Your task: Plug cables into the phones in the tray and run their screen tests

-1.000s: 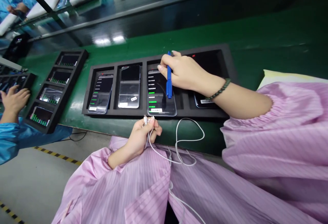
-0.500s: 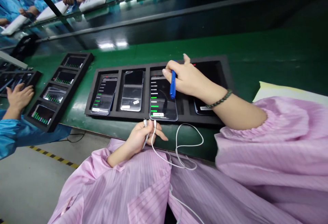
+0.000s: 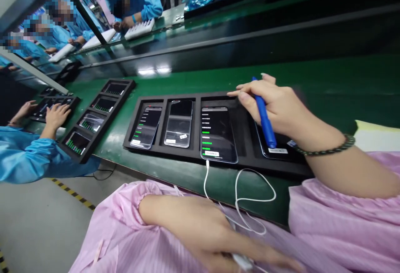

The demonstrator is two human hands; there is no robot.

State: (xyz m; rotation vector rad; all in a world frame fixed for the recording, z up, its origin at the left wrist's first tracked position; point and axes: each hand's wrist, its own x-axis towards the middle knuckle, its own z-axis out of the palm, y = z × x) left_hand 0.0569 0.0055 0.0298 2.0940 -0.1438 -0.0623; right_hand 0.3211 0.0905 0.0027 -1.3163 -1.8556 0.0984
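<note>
My right hand (image 3: 268, 102) grips a blue pen (image 3: 265, 118) over the right part of a black foam tray (image 3: 190, 155). Below it lies a phone (image 3: 278, 144), partly hidden by the hand. Beside that, a phone (image 3: 218, 133) shows white and green lines of text. A white cable (image 3: 205, 181) has its plug at this phone's bottom edge. Low in front of my lap is my left hand (image 3: 203, 227), blurred, with a white cable plug (image 3: 242, 261) at its fingers. Two more phones, a lit one (image 3: 146, 127) and a dark one (image 3: 178, 123), lie in the left compartments.
A second black tray (image 3: 103, 116) of phones stands left. Farther left, a co-worker's hands (image 3: 56, 116) rest over another tray. Across the bench, people in blue work at white trays (image 3: 139, 29). Paper (image 3: 375, 139) lies at the right.
My left hand has moved from the tray's front edge down and right to my lap. One cable's plug now stays at the phone. My right hand with the pen has shifted right.
</note>
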